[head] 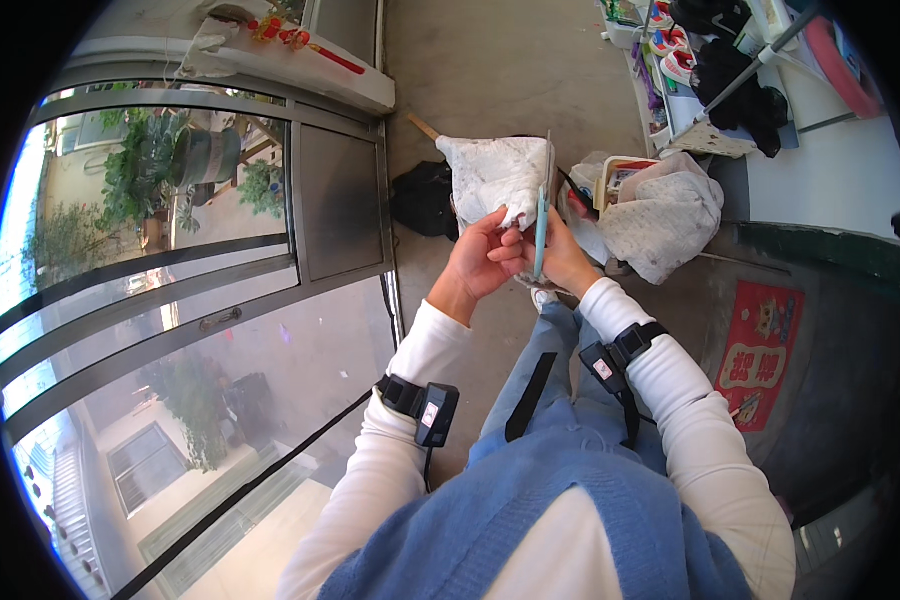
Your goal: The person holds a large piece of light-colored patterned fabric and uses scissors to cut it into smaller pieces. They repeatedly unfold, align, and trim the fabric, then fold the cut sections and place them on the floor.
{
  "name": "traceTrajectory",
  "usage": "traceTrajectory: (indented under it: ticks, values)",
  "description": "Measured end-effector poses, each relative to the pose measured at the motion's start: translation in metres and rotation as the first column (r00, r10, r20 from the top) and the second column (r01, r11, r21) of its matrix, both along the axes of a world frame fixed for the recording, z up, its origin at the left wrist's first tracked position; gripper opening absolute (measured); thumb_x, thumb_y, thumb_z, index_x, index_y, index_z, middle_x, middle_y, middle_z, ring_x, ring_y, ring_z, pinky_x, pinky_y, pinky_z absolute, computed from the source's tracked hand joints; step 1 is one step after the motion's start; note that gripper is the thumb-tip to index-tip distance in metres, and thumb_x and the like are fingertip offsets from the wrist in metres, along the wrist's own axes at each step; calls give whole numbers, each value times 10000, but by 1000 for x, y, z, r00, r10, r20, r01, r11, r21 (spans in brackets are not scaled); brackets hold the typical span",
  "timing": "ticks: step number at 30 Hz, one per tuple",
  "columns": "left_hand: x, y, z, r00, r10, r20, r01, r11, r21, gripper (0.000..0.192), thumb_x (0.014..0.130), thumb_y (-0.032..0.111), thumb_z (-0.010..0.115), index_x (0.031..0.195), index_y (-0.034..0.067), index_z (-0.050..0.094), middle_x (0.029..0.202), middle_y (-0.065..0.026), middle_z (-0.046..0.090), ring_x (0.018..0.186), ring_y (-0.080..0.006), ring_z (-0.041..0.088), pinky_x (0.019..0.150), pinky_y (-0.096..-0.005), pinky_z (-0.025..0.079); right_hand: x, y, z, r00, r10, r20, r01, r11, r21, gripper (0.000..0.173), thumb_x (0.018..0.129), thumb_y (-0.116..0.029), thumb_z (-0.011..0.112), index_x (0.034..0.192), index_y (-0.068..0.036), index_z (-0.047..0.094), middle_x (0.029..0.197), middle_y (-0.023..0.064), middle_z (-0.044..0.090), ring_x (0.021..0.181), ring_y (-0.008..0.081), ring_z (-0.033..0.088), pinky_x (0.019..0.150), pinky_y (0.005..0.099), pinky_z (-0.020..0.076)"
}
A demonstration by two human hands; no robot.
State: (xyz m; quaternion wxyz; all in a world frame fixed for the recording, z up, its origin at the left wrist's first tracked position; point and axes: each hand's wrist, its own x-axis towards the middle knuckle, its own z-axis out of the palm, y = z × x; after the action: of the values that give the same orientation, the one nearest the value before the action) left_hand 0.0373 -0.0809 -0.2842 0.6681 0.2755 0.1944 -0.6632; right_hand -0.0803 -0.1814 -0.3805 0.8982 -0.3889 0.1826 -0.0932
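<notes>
Before me a white, dark-speckled cloth [495,169] is draped over something hidden, standing on the floor. My left hand [487,255] pinches the gathered near edge of this cloth between thumb and fingers. My right hand [568,255] is close beside it, around a cutting tool [542,232] with a pale blue handle. Its slim metal blade points away from me along the cloth's right side. Seen edge-on, the tool could be scissors, but I cannot tell for sure. Some fingers of my right hand are hidden behind the handle.
A wooden strip [422,126] juts out behind the cloth. To its left is a black bag [424,201]. Another speckled cloth [664,214] lies over a container at right. A shelf [709,139] holds shoes and bags. Metal-framed sliding glass [195,277] is on the left, a red mat [761,356] at right.
</notes>
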Motion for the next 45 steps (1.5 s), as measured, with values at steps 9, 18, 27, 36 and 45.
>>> traceTrajectory:
  ticks: [9, 18, 27, 36, 45]
  values:
    - [6, -3, 5, 994, -66, 90, 65, 998, 18, 359, 1055, 307, 359, 863, 84, 566, 499, 46, 332, 406, -59, 272, 441, -241, 249, 4, -14, 27, 997, -41, -71, 21, 966, -257, 467, 853, -71, 677, 1260, -53, 448, 1125, 42, 572, 1060, 148, 558, 930, 285, 450]
    - [8, -16, 5, 943, -276, 185, 243, 953, 181, 393, 1044, 372, 386, 755, 135, 504, 501, 78, 284, 412, -60, 243, 433, -249, 213, 25, -24, 17, 872, -411, -264, 163, 755, -635, 353, 769, -138, 751, 1022, -36, 527, 913, 81, 620, 812, 153, 605, 707, 319, 492]
    - [0, -15, 8, -373, -496, 784, -352, 857, 376, 337, 838, 319, 752, 966, 65, 571, 906, -83, 593, 774, -180, 568, 631, -300, 442, 26, -80, 19, 978, -102, -184, -15, 839, -544, 204, 806, -66, 653, 985, -52, 554, 882, -8, 560, 804, 73, 516, 710, 220, 440]
    - [1, -23, 16, -738, -435, 515, -337, 900, 278, 622, 650, -97, 613, 1247, 74, 566, 1236, -137, 586, 1180, -340, 534, 970, -397, 394, 24, -95, 45, 989, 24, -146, -88, 886, -455, 247, 755, -103, 655, 979, -21, 592, 830, 0, 563, 744, 94, 512, 667, 250, 443]
    - [22, -24, 11, -263, -304, 916, 249, 895, 369, 369, 830, 14, 582, 1194, 73, 591, 1055, -189, 675, 1020, -343, 649, 862, -364, 498, 5, -118, 53, 994, 70, -89, -111, 773, -625, 299, 800, -88, 713, 1030, -9, 539, 827, 12, 542, 753, 70, 455, 667, 241, 436]
